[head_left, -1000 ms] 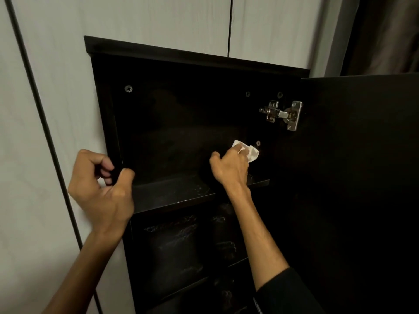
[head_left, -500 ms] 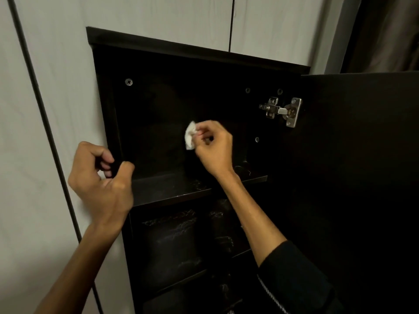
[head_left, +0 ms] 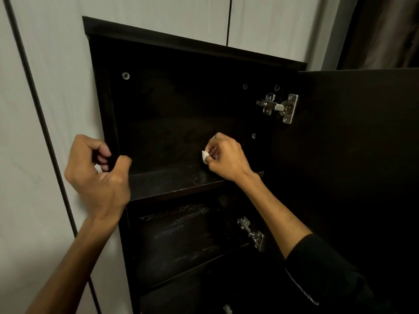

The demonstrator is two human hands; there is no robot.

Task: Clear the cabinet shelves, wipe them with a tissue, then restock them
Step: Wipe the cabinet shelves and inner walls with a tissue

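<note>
A dark cabinet [head_left: 158, 109] stands open in front of me, its top compartment bare. My right hand [head_left: 226, 159] is inside that compartment, closed around a small crumpled white tissue [head_left: 205, 156], just above the right part of the top shelf [head_left: 172, 184]. My left hand [head_left: 99, 175] grips the cabinet's left front edge [head_left: 108, 123], fingers curled around it. The shelf surface shows pale streaks. The lower compartments are dim; something dark and glossy sits in the second one [head_left: 181, 236].
The open cabinet door [head_left: 358, 177] hangs at the right on metal hinges [head_left: 281, 107]. Pale wall panels [head_left: 34, 155] flank the cabinet on the left and above. A dark curtain [head_left: 385, 30] hangs at the upper right.
My right hand swept the tissue from the right side up to the back panel's middle, then down and right to just above the shelf. My left hand kept its grip.
</note>
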